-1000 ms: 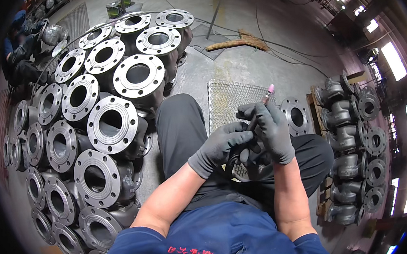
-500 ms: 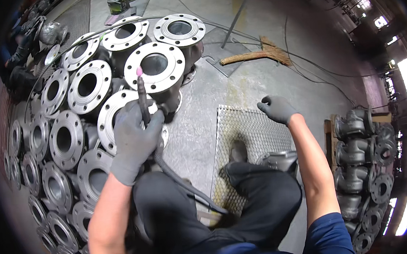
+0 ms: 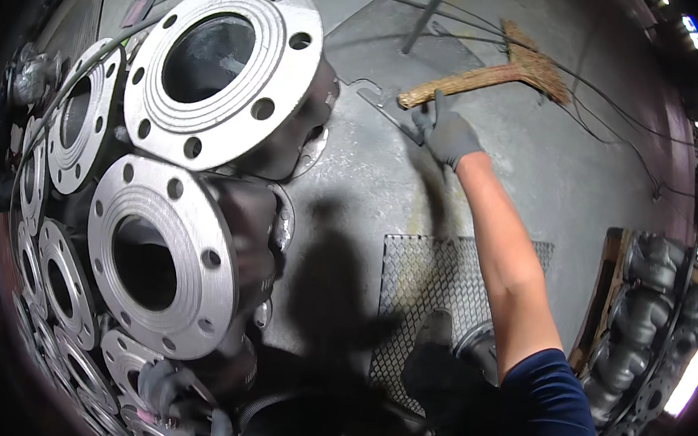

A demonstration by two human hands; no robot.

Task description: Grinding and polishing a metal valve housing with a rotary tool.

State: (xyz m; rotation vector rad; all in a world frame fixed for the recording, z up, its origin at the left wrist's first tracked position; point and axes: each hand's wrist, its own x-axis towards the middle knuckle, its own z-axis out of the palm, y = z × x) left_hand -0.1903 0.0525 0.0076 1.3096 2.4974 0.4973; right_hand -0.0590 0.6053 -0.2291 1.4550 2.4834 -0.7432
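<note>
My right hand [image 3: 451,134], in a grey glove, is stretched forward over the floor. Its index finger and thumb are apart, the index reaching toward the broom's [image 3: 469,82] bound straw handle. Beside the thumb lies a thin metal hook [image 3: 390,113]; whether the glove touches it, I cannot tell. Low at the left, my gloved left hand [image 3: 191,423] is curled round a dark hand grinder with a pink tip [image 3: 145,416], mostly hidden by the fingers. That hand is close to the flanged valve bodies, the nearest having a bright ringed flange [image 3: 214,257].
Another large flanged body [image 3: 287,51] stands farther ahead, with several more along the left. Cables [image 3: 604,128] trail over the floor past a thin upright pole [image 3: 431,11]. A diamond-patterned metal plate [image 3: 394,276] lies by my foot. Dark castings [image 3: 647,309] are stacked at the right.
My right hand has reached forward to the hook and broom handle. My left hand has dropped back and low with the grinder. The view has moved closer to the flanges.
</note>
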